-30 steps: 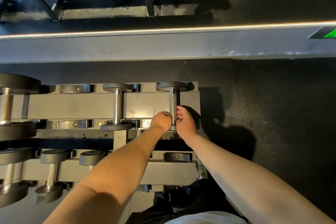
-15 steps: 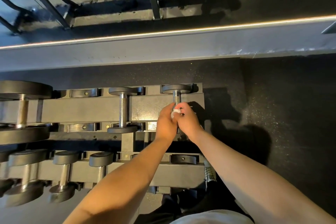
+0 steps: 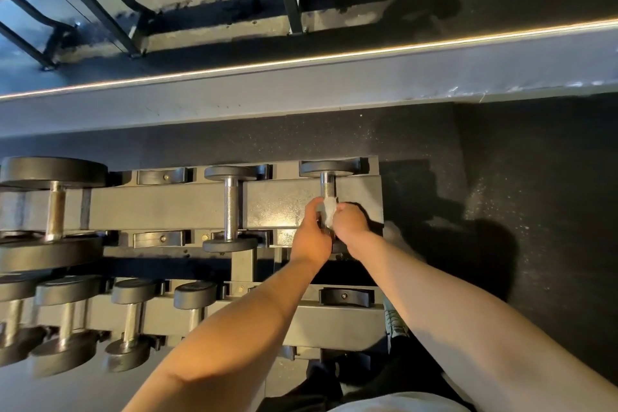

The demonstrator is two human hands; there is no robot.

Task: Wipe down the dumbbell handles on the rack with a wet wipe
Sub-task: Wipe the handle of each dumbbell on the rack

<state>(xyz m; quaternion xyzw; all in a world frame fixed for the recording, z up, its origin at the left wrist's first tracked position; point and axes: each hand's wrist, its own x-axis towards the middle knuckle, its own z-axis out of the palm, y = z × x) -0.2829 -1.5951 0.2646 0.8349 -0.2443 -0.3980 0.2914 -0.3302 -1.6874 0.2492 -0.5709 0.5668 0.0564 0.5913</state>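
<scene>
- Head view: the left hand [image 3: 311, 237] and the right hand [image 3: 349, 226] meet on the rightmost dumbbell of the top tier. The fingers of both are curled round a white wet wipe [image 3: 329, 212] wrapped about its handle [image 3: 327, 186].
- The wipe sits roughly mid-handle. Bare knurled steel shows beyond it toward the far head, and the near end is hidden under the hands.
- The stroke likely works best with the wipe closed fully round the bar, twisting while sliding to each head so the knurling is cleaned all round.
- Light pressure should keep the dumbbell seated in its cradles on the rack [image 3: 277, 201].
- To the left, the neighbouring dumbbell [image 3: 230, 207] is untouched, as are the lower-tier dumbbells [image 3: 132, 321].
</scene>
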